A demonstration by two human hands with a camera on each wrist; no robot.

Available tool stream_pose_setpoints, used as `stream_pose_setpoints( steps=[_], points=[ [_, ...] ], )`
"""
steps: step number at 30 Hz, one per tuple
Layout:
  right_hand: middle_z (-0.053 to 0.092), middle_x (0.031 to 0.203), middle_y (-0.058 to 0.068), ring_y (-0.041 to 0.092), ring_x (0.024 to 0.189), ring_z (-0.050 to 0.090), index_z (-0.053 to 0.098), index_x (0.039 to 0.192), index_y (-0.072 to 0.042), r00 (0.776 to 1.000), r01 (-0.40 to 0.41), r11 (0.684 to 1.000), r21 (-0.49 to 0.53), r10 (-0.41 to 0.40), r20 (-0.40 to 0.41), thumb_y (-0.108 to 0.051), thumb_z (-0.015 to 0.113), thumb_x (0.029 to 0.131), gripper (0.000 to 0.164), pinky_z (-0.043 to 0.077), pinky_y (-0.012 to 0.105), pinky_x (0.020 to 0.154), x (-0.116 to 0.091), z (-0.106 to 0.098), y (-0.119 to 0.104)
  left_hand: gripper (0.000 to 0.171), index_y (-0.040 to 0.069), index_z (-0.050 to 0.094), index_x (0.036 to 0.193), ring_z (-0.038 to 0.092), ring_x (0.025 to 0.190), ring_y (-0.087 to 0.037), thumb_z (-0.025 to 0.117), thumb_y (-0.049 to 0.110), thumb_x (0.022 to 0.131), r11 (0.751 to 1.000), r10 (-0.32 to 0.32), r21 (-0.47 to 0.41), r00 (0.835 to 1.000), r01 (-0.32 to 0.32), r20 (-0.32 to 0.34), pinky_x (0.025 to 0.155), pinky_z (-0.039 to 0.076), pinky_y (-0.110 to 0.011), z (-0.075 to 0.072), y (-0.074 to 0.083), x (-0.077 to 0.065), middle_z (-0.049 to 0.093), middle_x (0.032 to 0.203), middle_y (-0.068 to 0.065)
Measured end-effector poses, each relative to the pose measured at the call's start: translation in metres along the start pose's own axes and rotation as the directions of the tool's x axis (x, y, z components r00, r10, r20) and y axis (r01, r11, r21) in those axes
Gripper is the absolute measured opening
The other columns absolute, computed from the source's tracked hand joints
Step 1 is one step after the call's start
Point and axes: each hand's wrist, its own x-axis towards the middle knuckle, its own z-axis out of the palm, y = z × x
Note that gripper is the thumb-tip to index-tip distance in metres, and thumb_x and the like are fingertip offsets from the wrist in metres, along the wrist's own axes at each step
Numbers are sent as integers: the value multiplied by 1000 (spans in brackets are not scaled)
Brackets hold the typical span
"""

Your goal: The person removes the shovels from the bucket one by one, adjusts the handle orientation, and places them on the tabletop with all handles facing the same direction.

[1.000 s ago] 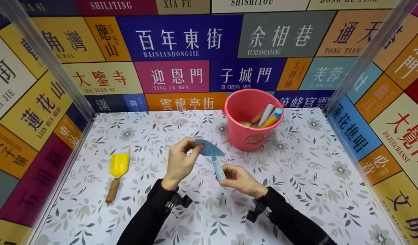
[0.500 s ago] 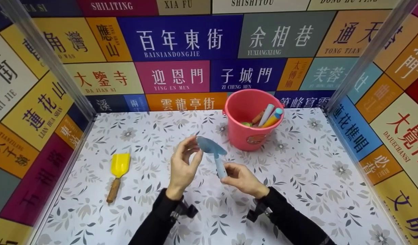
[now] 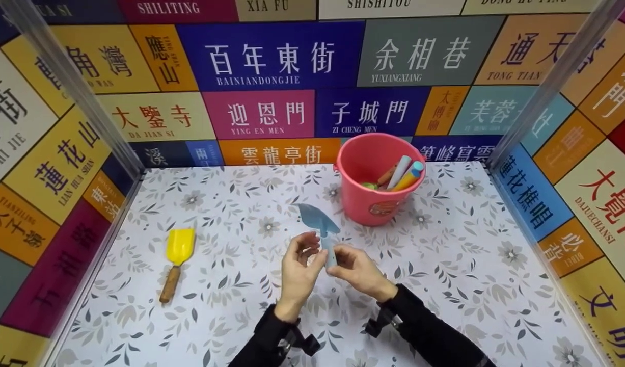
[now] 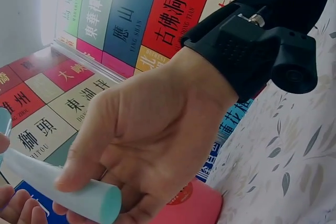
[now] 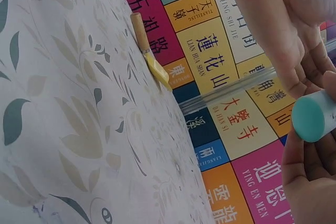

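Observation:
A blue-grey hand trowel [image 3: 318, 219] is held up over the table, its pointed blade tilted to the upper left. My right hand [image 3: 362, 269] grips the lower end of its pale handle. At the handle's upper part, my left hand [image 3: 299, 267] has its thumb against it, with fingers curled around the other side. In the left wrist view my right hand [image 4: 152, 124] pinches the handle [image 4: 86, 200] near its turquoise end. That turquoise handle end [image 5: 308, 118] also shows in the right wrist view, between fingers; the blade is outside that view.
A pink bucket [image 3: 360, 206] stands behind the hands, with several handled tools inside. To the left, a yellow toy shovel [image 3: 180, 246] with a brown handle lies on the leaf-patterned tabletop [image 3: 231, 311]. Sign-covered panels [image 3: 266, 56] enclose the back and sides.
My left hand has let go of the trowel's blade and moved down and right to its handle. My right hand has stayed at the handle's lower end.

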Motion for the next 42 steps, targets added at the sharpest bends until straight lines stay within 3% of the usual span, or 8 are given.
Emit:
stream_pose_setpoints(
  steps=[3,13,20,28,31,37,42],
  points=[
    [73,115,-24,-4,106,67,55,125,32,1000,12,1000,-5,-12,-4,1,73,103,42,56,14,94,-1,2,2,41,-23,57,132,63,109,-2,74,-11,97,999,-21,30,1000,22,-18,102,56,-17,3,-3,-1,63,125,-33],
    [74,117,-26,-6,112,69,58,128,29,1000,5,1000,-24,-6,-21,2,72,102,40,56,14,99,0,9,6,32,-20,62,120,62,95,-2,78,-12,93,996,-9,84,997,16,-81,91,56,-16,6,-12,1,63,104,-8],
    [73,118,-27,-5,114,69,59,132,28,1000,-22,998,-51,21,-16,2,71,103,41,56,16,102,-1,12,7,24,-16,66,114,64,90,-1,79,-8,95,990,19,143,996,-6,-90,87,56,-16,5,-11,0,67,98,-12],
    [73,115,-26,-4,111,69,62,129,25,998,-58,995,-78,56,-31,2,73,100,39,56,16,100,0,11,3,20,-13,68,110,65,91,2,81,-8,95,969,129,222,989,-110,-76,87,61,-17,3,-11,-1,69,96,-20],
    [75,119,-13,-5,112,68,63,128,23,997,-72,991,-109,68,-41,2,74,99,38,55,16,102,1,11,1,19,-11,69,109,66,91,2,82,-7,95,956,167,256,984,-145,-68,86,62,-19,2,-10,-2,70,95,-20],
    [71,132,34,-6,113,67,63,135,18,997,-77,973,-218,79,1,-2,78,96,46,57,19,105,0,5,-7,22,-9,72,108,72,89,-9,86,-7,91,909,261,347,964,-230,-46,84,65,-24,-2,-9,-2,72,92,-20],
    [70,129,38,-4,115,66,62,137,17,999,-24,956,-291,33,24,-1,79,98,46,60,22,103,-6,-5,-10,23,-6,74,108,76,86,-17,88,-6,89,862,326,411,945,-298,2,81,67,-28,-11,-8,2,74,92,-17]
  ],
)
